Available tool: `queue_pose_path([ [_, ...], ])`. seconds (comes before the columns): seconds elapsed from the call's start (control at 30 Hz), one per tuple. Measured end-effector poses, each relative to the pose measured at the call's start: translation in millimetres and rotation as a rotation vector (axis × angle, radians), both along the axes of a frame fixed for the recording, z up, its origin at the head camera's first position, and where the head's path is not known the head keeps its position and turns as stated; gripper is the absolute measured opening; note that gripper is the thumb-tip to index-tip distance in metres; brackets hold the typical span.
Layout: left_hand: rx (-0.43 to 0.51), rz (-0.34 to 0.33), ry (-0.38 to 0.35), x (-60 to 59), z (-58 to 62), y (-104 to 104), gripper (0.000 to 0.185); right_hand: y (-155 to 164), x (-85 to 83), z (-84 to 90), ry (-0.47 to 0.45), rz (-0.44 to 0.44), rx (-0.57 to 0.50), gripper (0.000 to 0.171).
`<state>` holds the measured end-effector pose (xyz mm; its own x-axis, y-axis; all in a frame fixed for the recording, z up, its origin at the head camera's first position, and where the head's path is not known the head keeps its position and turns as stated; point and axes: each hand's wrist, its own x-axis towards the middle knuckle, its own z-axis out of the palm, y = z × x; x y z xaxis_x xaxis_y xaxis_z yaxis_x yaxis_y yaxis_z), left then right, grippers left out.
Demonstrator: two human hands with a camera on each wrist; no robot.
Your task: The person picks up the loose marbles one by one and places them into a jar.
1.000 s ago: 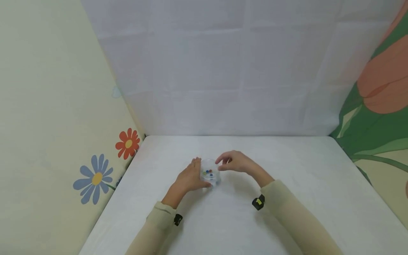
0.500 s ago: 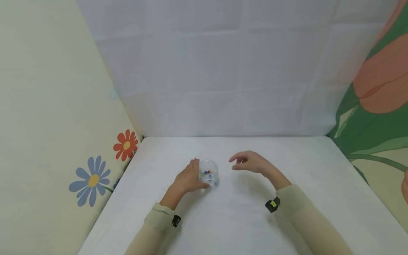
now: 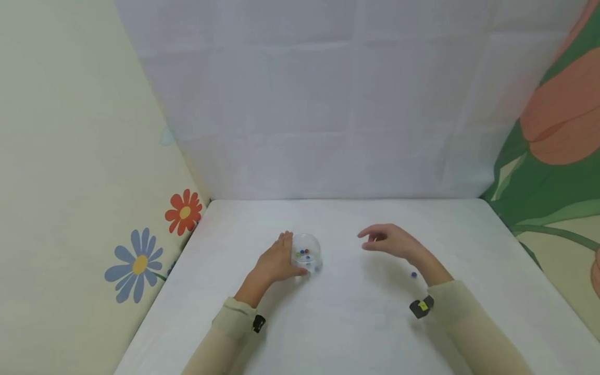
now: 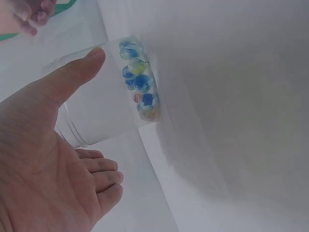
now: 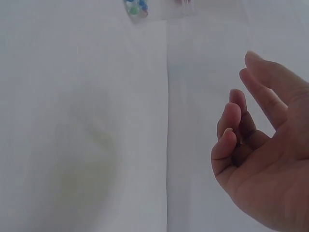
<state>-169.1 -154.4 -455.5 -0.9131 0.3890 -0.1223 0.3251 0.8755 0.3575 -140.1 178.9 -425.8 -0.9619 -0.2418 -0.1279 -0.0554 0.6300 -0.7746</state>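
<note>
Beside the clear plastic jar [image 3: 307, 253], on its left flank, rests the left hand [image 3: 275, 262]: its thumb lies along the jar's near wall and its fingers reach along the far side, so the jar sits cradled in that hand's span, held steady on the white table [image 3: 347, 323]. In the left wrist view the thumb [image 4: 72, 72] lies against the jar's clear wall, and a cluster of glass marbles [image 4: 139, 94], mostly blue with one yellowish and one reddish, sits at the jar's bottom. The jar stands upright with its mouth upward, so its long axis is vertical. To the right of the jar, well apart from it, the right hand [image 3: 391, 242] hovers above the table, its fingers loosely curled, with thumb and forefinger near each other; the right wrist view shows nothing held between the fingers [image 5: 231, 125]. Farther right of the jar, just beside the right wrist and nearer the person, a single small blue marble [image 3: 414, 274] lies on the table. From that hand the loose marble lies back toward the wrist, while the jar lies away to its left. So the right hand is by far the nearer to the loose marble, and the left hand is the one on the jar.
</note>
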Motion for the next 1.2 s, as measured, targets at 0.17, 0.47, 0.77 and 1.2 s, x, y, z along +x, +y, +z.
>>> queue_pose_path([
  [0.17,-0.002,-0.007,0.007,-1.7,-0.1,0,0.117,15,3.6,-1.9,-0.002,-0.028,0.02,0.04],
  [0.47,0.001,-0.002,-0.016,1.8,3.3,3,0.117,46,15.0,-10.2,-0.013,-0.031,0.029,0.047],
  [0.77,-0.01,0.0,-0.015,0.6,1.3,3,0.117,68,29.8,-17.6,-0.048,-0.063,0.025,0.052],
  [1.2,-0.006,-0.005,0.001,-0.3,-3.4,1,0.118,91,43.9,-30.7,-0.078,-0.085,0.027,0.048],
])
